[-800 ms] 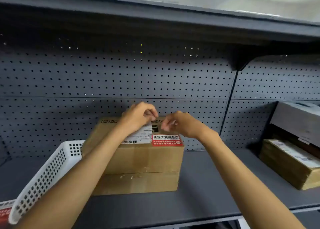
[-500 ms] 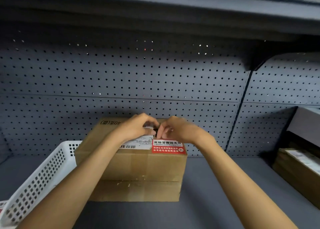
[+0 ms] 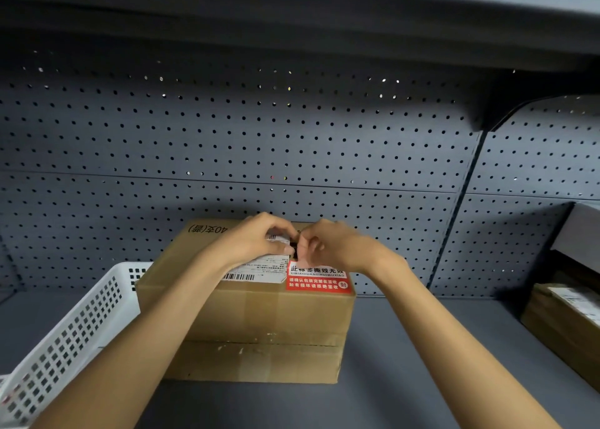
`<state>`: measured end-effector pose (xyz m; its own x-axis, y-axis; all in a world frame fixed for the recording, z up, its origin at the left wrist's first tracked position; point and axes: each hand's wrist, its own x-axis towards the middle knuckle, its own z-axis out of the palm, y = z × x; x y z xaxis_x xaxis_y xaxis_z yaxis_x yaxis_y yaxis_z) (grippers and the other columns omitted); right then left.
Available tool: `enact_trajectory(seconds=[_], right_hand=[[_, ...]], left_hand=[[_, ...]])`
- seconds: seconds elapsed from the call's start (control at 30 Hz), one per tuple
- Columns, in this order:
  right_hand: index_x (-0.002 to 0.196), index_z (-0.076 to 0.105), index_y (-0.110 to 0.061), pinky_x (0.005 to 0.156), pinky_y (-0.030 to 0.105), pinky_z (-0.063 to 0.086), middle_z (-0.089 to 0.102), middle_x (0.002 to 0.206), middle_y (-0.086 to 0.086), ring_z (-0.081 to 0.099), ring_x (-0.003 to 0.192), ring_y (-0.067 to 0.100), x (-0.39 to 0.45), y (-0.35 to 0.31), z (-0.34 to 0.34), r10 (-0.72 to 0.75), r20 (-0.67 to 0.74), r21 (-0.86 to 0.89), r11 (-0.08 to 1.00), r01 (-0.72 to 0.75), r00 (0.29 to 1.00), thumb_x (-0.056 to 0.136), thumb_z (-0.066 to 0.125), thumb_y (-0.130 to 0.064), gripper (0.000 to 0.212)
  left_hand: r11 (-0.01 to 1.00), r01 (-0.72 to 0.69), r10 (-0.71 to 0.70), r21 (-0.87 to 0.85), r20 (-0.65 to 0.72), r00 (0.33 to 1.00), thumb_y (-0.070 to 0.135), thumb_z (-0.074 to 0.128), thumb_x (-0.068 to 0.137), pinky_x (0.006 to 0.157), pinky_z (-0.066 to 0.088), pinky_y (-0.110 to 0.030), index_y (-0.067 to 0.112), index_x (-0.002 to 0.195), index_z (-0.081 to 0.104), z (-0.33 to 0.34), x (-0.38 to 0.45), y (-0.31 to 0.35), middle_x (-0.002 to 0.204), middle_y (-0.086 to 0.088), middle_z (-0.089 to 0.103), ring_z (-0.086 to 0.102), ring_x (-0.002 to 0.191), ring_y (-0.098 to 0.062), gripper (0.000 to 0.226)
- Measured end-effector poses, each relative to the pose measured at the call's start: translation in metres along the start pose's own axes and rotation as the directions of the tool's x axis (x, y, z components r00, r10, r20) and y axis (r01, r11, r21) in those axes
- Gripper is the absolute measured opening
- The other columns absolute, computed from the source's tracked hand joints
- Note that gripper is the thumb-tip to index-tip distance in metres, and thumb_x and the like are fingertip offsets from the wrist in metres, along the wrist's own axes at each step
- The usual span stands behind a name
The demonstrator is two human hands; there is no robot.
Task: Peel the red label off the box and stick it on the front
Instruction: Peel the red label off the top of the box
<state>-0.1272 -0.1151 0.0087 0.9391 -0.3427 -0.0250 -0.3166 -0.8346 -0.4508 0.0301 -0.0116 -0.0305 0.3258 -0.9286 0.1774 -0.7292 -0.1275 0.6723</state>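
Note:
A brown cardboard box (image 3: 259, 318) stands on the grey shelf, on top of a flatter box. Its top carries a white shipping label (image 3: 259, 269) and, beside it at the front right corner, the red label (image 3: 319, 282), which lies flat. My left hand (image 3: 250, 243) rests on the white label with curled fingers, holding the box down. My right hand (image 3: 337, 246) meets it from the right and pinches with thumb and forefinger at the red label's far edge. The fingertips hide that edge.
A white perforated basket (image 3: 81, 324) sits close on the box's left. More cardboard boxes (image 3: 565, 324) stand at the right end of the shelf (image 3: 406, 380). A grey pegboard wall (image 3: 259, 136) stands behind, and an upper shelf hangs overhead.
My hands have come together over the box top. The right hand's fingers have moved left and down to the red label's far edge. The view has shifted closer.

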Motion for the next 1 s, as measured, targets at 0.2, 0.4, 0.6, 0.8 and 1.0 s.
enact_trajectory(seconds=[0.2, 0.4, 0.6, 0.8, 1.0], right_hand=[[0.074, 0.070, -0.029, 0.080, 0.035, 0.058, 0.076, 0.082, -0.006, 0.068, 0.078, 0.007, -0.002, 0.009, 0.003, -0.069, -0.111, 0.043, 0.996, 0.074, 0.991, 0.086, 0.064, -0.010, 0.023], [0.068, 0.068, -0.031, 0.078, 0.041, 0.059, 0.075, 0.076, -0.006, 0.070, 0.075, 0.008, -0.008, 0.009, 0.001, -0.117, -0.177, 0.036, 0.991, 0.126, 0.977, 0.082, 0.072, -0.013, 0.023], [0.066, 0.068, -0.030, 0.074, 0.034, 0.059, 0.076, 0.076, -0.002, 0.071, 0.073, 0.011, -0.014, 0.002, -0.005, -0.135, -0.244, 0.012, 0.990, 0.143, 0.960, 0.084, 0.068, -0.009, 0.028], [0.070, 0.070, -0.024, 0.069, 0.021, 0.054, 0.074, 0.070, -0.008, 0.069, 0.069, 0.003, -0.020, 0.000, -0.023, -0.096, -0.363, 0.040, 0.992, 0.118, 0.927, 0.081, 0.077, -0.014, 0.016], [0.072, 0.068, -0.024, 0.067, 0.023, 0.052, 0.073, 0.076, -0.005, 0.068, 0.072, 0.006, -0.025, -0.013, -0.023, -0.087, -0.355, 0.048, 0.993, 0.111, 0.931, 0.082, 0.076, -0.018, 0.014]], left_hand=[[0.999, -0.019, 0.018, -0.043, -0.026, 1.000, 0.024, 0.076, 0.078, 0.105, 0.045, -0.044, 0.027, 0.096, 0.074, 0.002, -0.001, -0.002, 0.103, 0.012, 0.076, 0.066, 0.106, -0.006, 0.018], [1.000, -0.024, 0.023, -0.020, -0.028, 0.999, 0.019, 0.075, 0.081, 0.105, 0.045, -0.043, 0.025, 0.098, 0.074, 0.002, -0.002, 0.000, 0.103, 0.014, 0.075, 0.065, 0.106, -0.003, 0.018], [1.000, -0.023, 0.023, -0.018, -0.023, 0.999, 0.015, 0.073, 0.081, 0.105, 0.044, -0.042, 0.033, 0.091, 0.072, 0.001, -0.004, 0.003, 0.103, 0.013, 0.075, 0.065, 0.107, -0.004, 0.021], [1.000, -0.007, 0.007, 0.006, -0.009, 1.000, 0.022, 0.073, 0.083, 0.103, 0.045, -0.042, 0.039, 0.088, 0.068, 0.001, -0.008, 0.009, 0.104, 0.017, 0.071, 0.062, 0.105, 0.001, 0.019], [0.999, -0.019, 0.022, 0.031, -0.083, 0.996, 0.020, 0.074, 0.082, 0.105, 0.046, -0.043, 0.024, 0.097, 0.073, 0.001, -0.011, 0.012, 0.104, 0.011, 0.075, 0.066, 0.105, -0.006, 0.016]])
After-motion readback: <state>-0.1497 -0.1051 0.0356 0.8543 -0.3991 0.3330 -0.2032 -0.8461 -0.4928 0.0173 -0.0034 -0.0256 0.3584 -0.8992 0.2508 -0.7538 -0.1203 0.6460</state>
